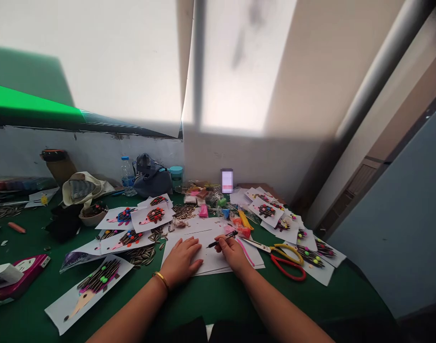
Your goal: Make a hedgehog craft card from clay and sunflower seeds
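Note:
My left hand (183, 261) lies flat on white paper (211, 264), its fingers spread toward the middle of the sheet. In my right hand (232, 252) a black pen (221, 240) is gripped, tip pointing left just over or on the paper; I cannot tell whether it touches. A short dark line runs across the upper part of the sheet. Beside my right hand, a pink strip (245, 252) rests on the paper's right side. Scissors (287, 259) with one yellow and one red handle lie partly over the paper's right edge.
Hedgehog pictures made with seeds (93, 290) lie left, with more cards (291, 228) piled right. Loose sunflower seeds (143, 256) sit beside the paper. Bags of coloured clay (239, 226), a lit phone (227, 181), a water bottle (128, 177) and a dark bag (153, 181) stand toward the wall.

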Demonstrator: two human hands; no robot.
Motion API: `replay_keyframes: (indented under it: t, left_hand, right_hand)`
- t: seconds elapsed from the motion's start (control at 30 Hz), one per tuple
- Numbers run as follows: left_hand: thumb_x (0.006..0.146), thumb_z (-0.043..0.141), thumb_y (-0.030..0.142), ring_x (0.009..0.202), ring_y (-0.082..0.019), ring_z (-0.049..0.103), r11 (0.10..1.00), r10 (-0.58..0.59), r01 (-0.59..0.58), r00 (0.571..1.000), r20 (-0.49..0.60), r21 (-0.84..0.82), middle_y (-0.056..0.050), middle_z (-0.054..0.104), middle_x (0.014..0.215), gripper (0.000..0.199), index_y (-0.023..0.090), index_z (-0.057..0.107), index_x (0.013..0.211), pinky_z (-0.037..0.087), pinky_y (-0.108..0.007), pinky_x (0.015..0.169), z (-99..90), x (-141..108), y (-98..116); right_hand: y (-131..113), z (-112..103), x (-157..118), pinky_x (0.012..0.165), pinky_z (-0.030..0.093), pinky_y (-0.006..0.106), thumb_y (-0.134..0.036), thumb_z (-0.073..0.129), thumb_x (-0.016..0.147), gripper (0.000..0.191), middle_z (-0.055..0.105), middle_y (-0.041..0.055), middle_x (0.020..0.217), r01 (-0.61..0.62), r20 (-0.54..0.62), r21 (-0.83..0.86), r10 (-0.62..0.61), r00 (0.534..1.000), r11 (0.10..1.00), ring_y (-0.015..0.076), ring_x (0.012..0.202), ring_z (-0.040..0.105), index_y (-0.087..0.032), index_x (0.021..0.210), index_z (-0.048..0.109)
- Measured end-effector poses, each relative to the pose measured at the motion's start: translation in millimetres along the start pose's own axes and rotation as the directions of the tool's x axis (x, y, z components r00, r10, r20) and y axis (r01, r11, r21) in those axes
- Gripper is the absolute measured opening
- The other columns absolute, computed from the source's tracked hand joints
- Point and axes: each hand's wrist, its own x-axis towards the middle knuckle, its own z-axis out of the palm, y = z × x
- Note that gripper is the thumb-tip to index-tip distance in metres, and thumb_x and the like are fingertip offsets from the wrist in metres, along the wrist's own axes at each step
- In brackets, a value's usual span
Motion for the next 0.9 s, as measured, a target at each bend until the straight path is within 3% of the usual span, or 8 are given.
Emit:
replay_keyframes:
  t: [0.2, 0.9]
  left_hand:
    - [0.081, 0.064, 0.035, 0.13, -0.029, 0.048, 0.999, -0.035, 0.033, 0.998, -0.055, -0.023, -0.01, 0.058, 0.135, 0.041, 0.024, 0.063, 0.121, 0.026, -0.055, 0.114, -1.6, 0, -3]
    - [0.082, 0.063, 0.034, 0.127, -0.028, 0.049, 0.999, -0.029, 0.026, 0.996, -0.081, -0.033, -0.009, 0.059, 0.132, 0.038, 0.025, 0.062, 0.119, 0.025, -0.056, 0.114, 1.6, -3, -5]
  right_hand:
    - [5, -6, 4, 0.065, 0.041, 0.027, -0.05, 0.064, 0.078, 0.031, 0.056, -0.0027, 0.069, 0.011, -0.08, 0.02, -0.009, 0.997, 1.0, 0.0161, 0.067, 0.052, -0.022, 0.086, 0.056]
    - [8, -9, 7, 0.062, 0.04, 0.027, -0.056, 0.066, 0.075, 0.038, 0.054, -0.0028, 0.066, -0.006, -0.149, 0.107, 0.022, 0.989, 0.994, 0.0152, 0.064, 0.05, -0.021, 0.089, 0.057]
